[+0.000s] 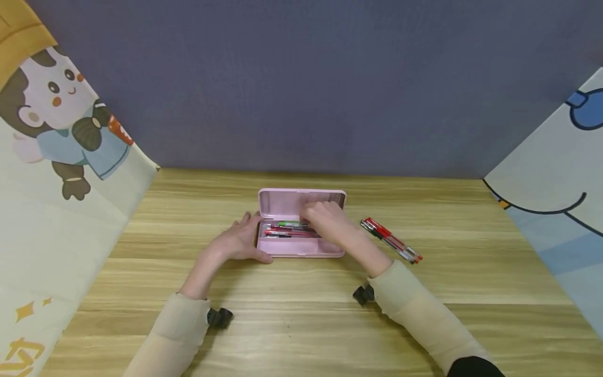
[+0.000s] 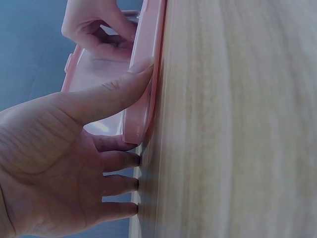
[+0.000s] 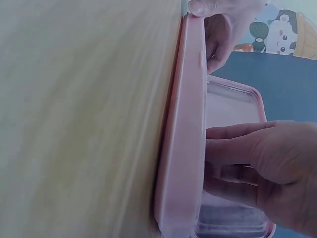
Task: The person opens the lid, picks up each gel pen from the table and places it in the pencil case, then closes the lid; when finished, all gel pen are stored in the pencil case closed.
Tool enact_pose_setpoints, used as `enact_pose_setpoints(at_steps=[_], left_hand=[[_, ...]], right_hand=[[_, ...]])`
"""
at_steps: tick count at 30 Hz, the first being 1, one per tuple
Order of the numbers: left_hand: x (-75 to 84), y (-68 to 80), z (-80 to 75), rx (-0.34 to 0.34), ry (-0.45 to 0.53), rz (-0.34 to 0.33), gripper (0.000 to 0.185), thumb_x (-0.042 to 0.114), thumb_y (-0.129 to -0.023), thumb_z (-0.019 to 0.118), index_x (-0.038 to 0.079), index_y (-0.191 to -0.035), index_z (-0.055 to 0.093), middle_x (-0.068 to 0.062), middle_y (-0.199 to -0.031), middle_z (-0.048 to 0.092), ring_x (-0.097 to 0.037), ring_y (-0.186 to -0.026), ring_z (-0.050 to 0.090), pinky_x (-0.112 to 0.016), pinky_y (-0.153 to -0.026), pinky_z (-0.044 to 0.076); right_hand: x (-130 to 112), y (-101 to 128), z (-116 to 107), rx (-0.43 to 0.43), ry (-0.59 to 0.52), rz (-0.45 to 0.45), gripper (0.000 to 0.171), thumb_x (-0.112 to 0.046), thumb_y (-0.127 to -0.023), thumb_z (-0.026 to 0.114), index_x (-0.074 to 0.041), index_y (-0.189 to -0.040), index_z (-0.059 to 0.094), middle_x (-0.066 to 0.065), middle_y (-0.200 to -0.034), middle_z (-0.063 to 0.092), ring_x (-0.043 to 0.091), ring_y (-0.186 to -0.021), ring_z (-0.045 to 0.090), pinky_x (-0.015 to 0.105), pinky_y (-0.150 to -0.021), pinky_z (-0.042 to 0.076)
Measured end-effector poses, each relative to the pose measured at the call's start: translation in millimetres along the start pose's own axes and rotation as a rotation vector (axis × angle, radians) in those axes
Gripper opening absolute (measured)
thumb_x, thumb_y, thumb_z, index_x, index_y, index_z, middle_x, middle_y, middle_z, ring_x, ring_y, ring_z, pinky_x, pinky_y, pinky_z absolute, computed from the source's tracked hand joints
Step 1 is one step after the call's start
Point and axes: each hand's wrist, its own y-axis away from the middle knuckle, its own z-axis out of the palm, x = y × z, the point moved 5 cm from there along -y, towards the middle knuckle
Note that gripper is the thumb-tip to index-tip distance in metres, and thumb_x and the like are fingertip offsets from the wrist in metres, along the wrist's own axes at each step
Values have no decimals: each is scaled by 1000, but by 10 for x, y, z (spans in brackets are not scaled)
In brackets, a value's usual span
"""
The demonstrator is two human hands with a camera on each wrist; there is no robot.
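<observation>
A pink pencil case [image 1: 301, 247] lies open on the table, its lid [image 1: 282, 203] tilted up at the back. Several pens [image 1: 287, 232] lie lengthwise in it, some red and one with a green end. My left hand [image 1: 240, 241] holds the case's left end; in the left wrist view the thumb [image 2: 116, 96] presses the front wall and the other fingers extend past the corner. My right hand [image 1: 327, 220] reaches into the right part of the case. In the right wrist view its fingers [image 3: 230, 148] dip behind the front wall, which hides the fingertips and whatever they touch.
Several red and black pens [image 1: 391, 241] lie together on the wooden table [image 1: 292, 324], right of the case. A dark panel [image 1: 301, 89] stands behind the table. Printed cartoon walls [image 1: 70, 136] flank it. A small black camera [image 1: 220, 318] sits at each wrist.
</observation>
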Motion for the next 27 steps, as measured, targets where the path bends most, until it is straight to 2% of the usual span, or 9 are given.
enact_pose_setpoints(at_steps=[5, 7, 12, 15, 18, 23, 27], left_hand=[[-5, 0, 4, -2, -7, -8, 117, 42, -74, 91, 2, -160, 23, -25, -172, 11, -53, -157, 8, -72, -126, 16], [-7, -4, 8, -1, -10, -9, 116, 42, -74, 91, 2, -160, 23, -24, -172, 11, -53, -157, 9, -72, -126, 16], [9, -3, 14, -3, -6, -1, 116, 41, -74, 91, 2, -160, 23, -24, -172, 11, -51, -158, 7, -70, -127, 14], [23, 6, 15, -4, -1, 3, 116, 39, -73, 91, 1, -160, 24, -24, -172, 11, -51, -158, 7, -68, -128, 13], [30, 10, 18, -5, 2, 3, 115, 38, -73, 91, 1, -159, 24, -25, -172, 11, -50, -158, 7, -67, -129, 12], [30, 23, 11, -2, 3, -3, 115, 38, -73, 91, 1, -159, 24, -25, -172, 11, -51, -158, 7, -69, -128, 14], [14, 25, -7, -2, -6, -6, 115, 40, -74, 91, 1, -159, 24, -25, -172, 12, -51, -158, 8, -69, -128, 14]], right_hand=[[14, 25, -18, 16, 24, -15, 12, -15, -89, 79, -16, -80, 72, -4, -77, 72, 10, -60, 59, 29, -52, 52], [34, 49, -46, 34, -3, -21, 11, -15, -90, 79, -16, -81, 73, -5, -77, 72, 9, -60, 59, 29, -51, 52], [180, 190, -204, 66, -237, -25, 5, -9, -91, 76, -13, -91, 77, -3, -86, 75, 9, -74, 67, 30, -64, 59], [339, 340, -314, 79, -371, -12, 9, -6, -92, 75, -8, -100, 78, 2, -96, 79, 15, -85, 74, 33, -76, 64], [565, 536, -372, 87, -452, 34, 15, -6, -93, 73, -5, -107, 78, 7, -101, 80, 18, -89, 75, 35, -79, 65], [989, 912, -403, 73, -505, 167, 22, -8, -95, 72, -8, -116, 76, 9, -104, 79, 18, -91, 74, 36, -77, 65], [1242, 1150, -365, 26, -508, 219, 30, -8, -94, 73, -5, -124, 73, 10, -107, 78, 21, -95, 73, 36, -81, 64]])
